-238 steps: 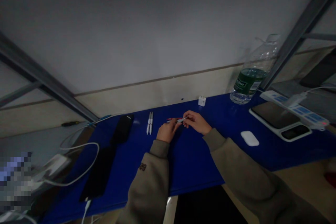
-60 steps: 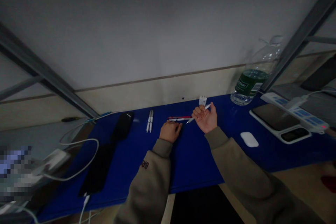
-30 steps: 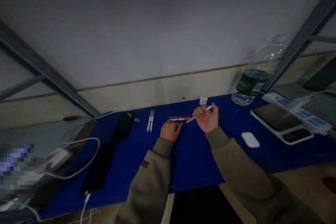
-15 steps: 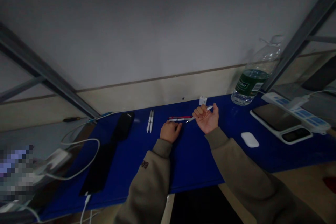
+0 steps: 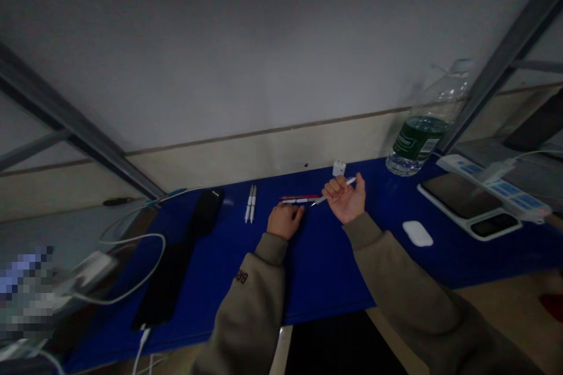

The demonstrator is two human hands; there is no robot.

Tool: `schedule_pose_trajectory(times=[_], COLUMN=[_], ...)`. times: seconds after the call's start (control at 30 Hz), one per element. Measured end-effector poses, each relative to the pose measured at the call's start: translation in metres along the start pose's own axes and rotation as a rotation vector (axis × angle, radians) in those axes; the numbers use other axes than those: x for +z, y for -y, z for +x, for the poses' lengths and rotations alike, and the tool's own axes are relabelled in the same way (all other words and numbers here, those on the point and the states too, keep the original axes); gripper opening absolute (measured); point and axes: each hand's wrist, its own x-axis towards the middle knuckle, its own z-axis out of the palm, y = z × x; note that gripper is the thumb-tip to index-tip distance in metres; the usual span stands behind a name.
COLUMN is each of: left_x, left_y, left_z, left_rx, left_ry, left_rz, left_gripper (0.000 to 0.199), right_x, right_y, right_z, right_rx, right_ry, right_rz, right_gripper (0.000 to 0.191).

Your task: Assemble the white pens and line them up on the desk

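Observation:
My left hand [image 5: 282, 221] rests palm down on the blue table, its fingers loosely bent and its thumb apart. Just beyond its fingertips a red pen [image 5: 303, 196] and a white pen [image 5: 292, 201] lie side by side; whether the fingertips touch them I cannot tell. To the right, my right hand [image 5: 346, 199] is turned palm up, its fingers curled round a white pen [image 5: 350, 180]. This pen's tip points down and left, near the ends of the lying pens. Two more white pens [image 5: 250, 204] lie parallel, left of my left hand.
Two black phones [image 5: 206, 211] [image 5: 162, 284] and white cables lie at left. A small white adapter [image 5: 339, 168] stands by the wall. Rightward are a large water bottle [image 5: 417, 140], a white case [image 5: 417, 233], a scale [image 5: 466, 199] and a power strip [image 5: 505, 187].

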Motion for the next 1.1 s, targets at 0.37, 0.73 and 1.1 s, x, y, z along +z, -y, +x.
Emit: schedule_pose_trajectory(times=[0.37,0.73,1.1], left_x=[-0.0005,-0.0004,0.0006], left_y=[-0.0012,-0.0003,-0.0003], left_z=[-0.0004,-0.0002,-0.0013], left_rx=[0.004,0.023,0.025], left_ry=[-0.001,0.000,-0.004], left_rz=[0.022,0.029,0.038], left_gripper=[0.052,0.052,0.051], right_x=[-0.0009,-0.0011,-0.0047], right_y=[0.0026,0.0003,-0.0007], right_z=[-0.0011,-0.0004,0.0004], right_rx=[0.006,0.044,0.016], right_ry=[0.037,0.057,0.042], right_rz=[0.048,0.069,-0.016], right_gripper=[0.046,0.043,0.043])
